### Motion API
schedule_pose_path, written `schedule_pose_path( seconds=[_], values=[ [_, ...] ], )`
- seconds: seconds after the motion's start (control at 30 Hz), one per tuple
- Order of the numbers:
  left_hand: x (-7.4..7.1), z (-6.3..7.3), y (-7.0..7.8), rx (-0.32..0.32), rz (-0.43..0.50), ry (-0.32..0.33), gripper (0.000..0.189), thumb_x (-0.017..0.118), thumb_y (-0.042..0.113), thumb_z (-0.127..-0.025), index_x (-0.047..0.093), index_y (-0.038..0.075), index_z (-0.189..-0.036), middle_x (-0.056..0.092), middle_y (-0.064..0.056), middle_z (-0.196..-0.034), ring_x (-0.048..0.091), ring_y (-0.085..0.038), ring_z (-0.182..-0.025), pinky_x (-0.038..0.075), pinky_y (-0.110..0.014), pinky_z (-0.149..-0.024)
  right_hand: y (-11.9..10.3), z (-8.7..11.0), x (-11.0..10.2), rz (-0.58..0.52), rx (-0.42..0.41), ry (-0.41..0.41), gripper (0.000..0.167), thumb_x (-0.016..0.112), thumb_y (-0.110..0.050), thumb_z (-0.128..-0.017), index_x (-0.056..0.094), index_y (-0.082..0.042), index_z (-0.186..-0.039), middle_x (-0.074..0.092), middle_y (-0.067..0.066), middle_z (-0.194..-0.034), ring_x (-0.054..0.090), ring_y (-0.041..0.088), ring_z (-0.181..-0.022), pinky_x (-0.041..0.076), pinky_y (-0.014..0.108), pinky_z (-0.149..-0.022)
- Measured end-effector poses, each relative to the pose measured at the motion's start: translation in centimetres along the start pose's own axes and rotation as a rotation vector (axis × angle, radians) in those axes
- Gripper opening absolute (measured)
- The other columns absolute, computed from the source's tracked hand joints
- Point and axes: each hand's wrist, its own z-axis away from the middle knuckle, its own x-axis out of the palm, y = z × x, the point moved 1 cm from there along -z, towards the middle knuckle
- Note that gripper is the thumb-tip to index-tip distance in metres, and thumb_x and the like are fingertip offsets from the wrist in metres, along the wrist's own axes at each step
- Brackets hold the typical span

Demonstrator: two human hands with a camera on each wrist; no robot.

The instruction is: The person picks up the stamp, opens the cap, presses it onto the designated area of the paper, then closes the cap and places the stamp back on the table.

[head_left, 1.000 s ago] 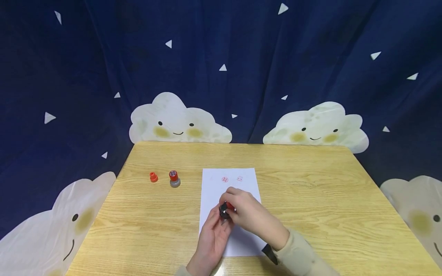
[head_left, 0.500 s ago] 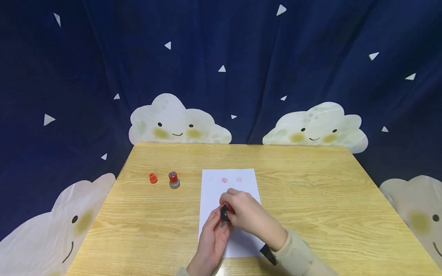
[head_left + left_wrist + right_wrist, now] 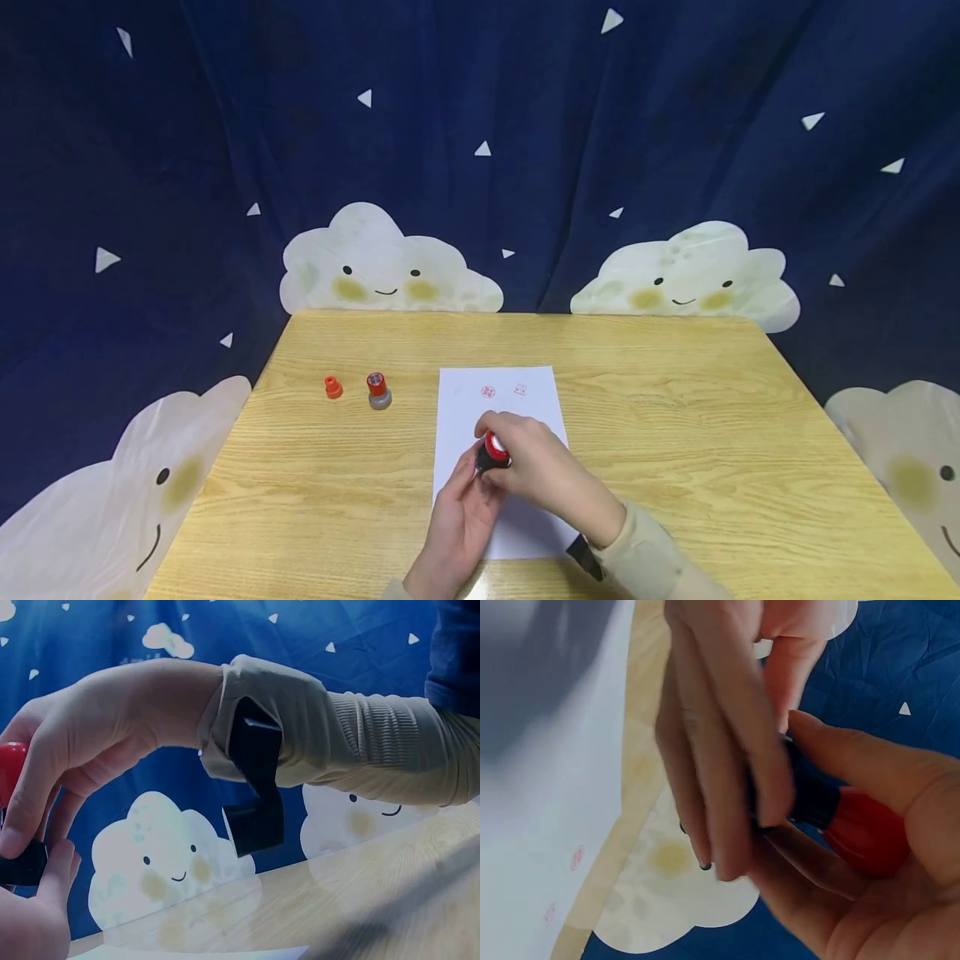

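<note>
A stamp (image 3: 492,450) with a red handle and a black base is between my two hands, above the paper (image 3: 457,408). My right hand (image 3: 536,462) grips it from the right, thumb and fingers around the red and black parts. From below, my left hand (image 3: 459,529) holds the black end; in the right wrist view its blurred fingers (image 3: 724,787) wrap over that end. The stamp's underside is hidden by the fingers. In the left wrist view only the red handle (image 3: 10,772) and part of the black base show at the left edge.
Two red prints, one round (image 3: 488,392) and one small (image 3: 521,389), mark the upper paper. To the left on the wooden table (image 3: 337,492) stand a small red knobbed piece (image 3: 333,387) and a red-and-grey stamp (image 3: 378,393). A dark blue curtain (image 3: 420,150) hangs behind.
The stamp has turned in my hands: its red end with a white patch now faces up, where mostly the black part showed before. Both hands stay in nearly the same place.
</note>
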Motion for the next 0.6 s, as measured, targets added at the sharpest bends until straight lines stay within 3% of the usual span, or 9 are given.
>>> schedule_pose_path(
  seconds=[0.27, 0.6],
  values=[
    [-0.08, 0.08, 0.00, -0.010, -0.039, -0.030, 0.051, 0.031, 0.018, -0.110, 0.013, -0.001, -0.154, 0.052, -0.011, -0.139, 0.053, -0.017, -0.128, 0.036, -0.032, -0.116, 0.36, -0.02, 0.14, -0.037, -0.006, 0.019, 0.043, 0.090, 0.000, -0.063, 0.063, -0.012, -0.095, 0.068, -0.002, -0.088, 0.064, 0.013, -0.081, 0.057, 0.029, -0.073],
    [-0.12, 0.10, -0.12, -0.026, -0.042, -0.037, 0.049, 0.031, 0.017, -0.110, 0.018, -0.003, -0.152, 0.049, -0.016, -0.144, 0.051, -0.019, -0.130, 0.035, -0.035, -0.116, 0.78, -0.21, -0.28, -0.074, 0.019, -0.054, 0.044, 0.087, 0.002, -0.060, 0.062, -0.016, -0.091, 0.067, -0.005, -0.085, 0.058, 0.012, -0.078, 0.049, 0.026, -0.068]
  ],
)
